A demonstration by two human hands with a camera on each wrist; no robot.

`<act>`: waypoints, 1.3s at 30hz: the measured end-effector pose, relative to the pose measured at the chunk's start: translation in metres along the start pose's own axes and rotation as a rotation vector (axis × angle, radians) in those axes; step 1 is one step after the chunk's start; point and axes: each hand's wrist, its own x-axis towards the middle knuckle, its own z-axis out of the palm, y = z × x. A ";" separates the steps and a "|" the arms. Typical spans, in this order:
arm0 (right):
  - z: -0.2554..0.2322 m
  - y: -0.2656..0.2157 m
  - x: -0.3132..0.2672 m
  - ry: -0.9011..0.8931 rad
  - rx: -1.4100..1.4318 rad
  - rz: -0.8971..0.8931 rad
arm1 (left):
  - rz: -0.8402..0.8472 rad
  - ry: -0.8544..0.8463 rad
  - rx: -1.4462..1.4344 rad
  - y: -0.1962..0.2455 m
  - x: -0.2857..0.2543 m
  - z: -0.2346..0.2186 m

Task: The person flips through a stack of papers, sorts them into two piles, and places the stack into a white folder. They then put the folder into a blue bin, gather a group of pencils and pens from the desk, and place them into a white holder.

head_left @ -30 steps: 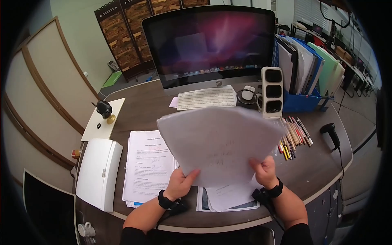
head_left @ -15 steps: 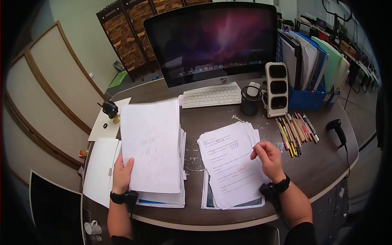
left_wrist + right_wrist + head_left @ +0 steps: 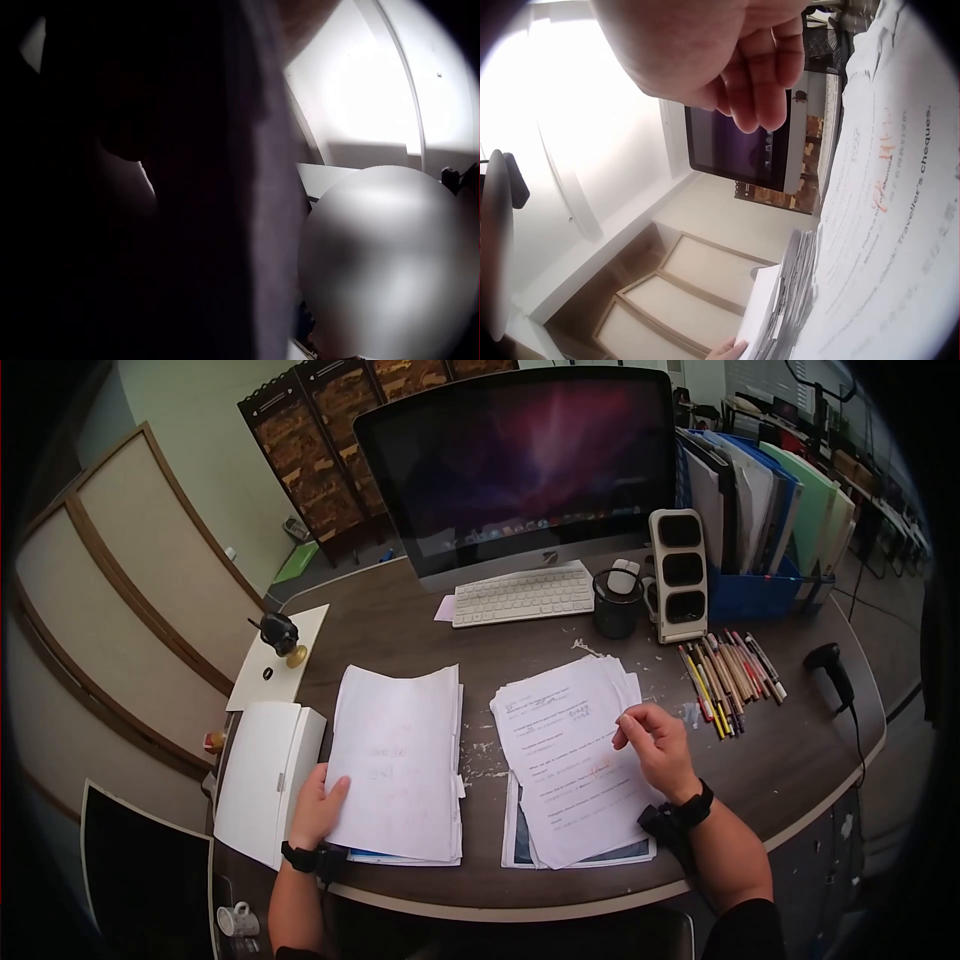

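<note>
In the head view, my left hand (image 3: 316,805) grips the left edge of a thick stack of papers (image 3: 395,770), thumb on the top sheet. That sheet bears faint writing and bends slightly along its far edge. To the right lies a second pile of printed papers (image 3: 560,790) with pen and red marks, askew over a dark-faced sheet (image 3: 600,856). My right hand (image 3: 658,752) hovers over this pile's right side, fingers loosely curled, nothing in them. The right wrist view shows those relaxed fingers (image 3: 765,90) above the printed page. Mostly dark, the left wrist view hides the left fingers.
A white box-like case (image 3: 262,780) stands left of the stack. Behind are a keyboard (image 3: 525,595), a mesh cup (image 3: 616,610) and a monitor (image 3: 530,470). Pencils (image 3: 730,680), a barcode scanner (image 3: 830,670) and a blue file holder (image 3: 755,592) are at the right. Paper scraps litter the middle.
The sheets held up in both hands moved left and came down onto the left stack. My right hand let go of them and moved over the right pile; my left hand stayed with the sheets.
</note>
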 end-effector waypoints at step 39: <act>-0.026 0.010 0.012 -0.068 -0.077 0.359 | 0.031 -0.514 -0.378 0.084 0.034 0.183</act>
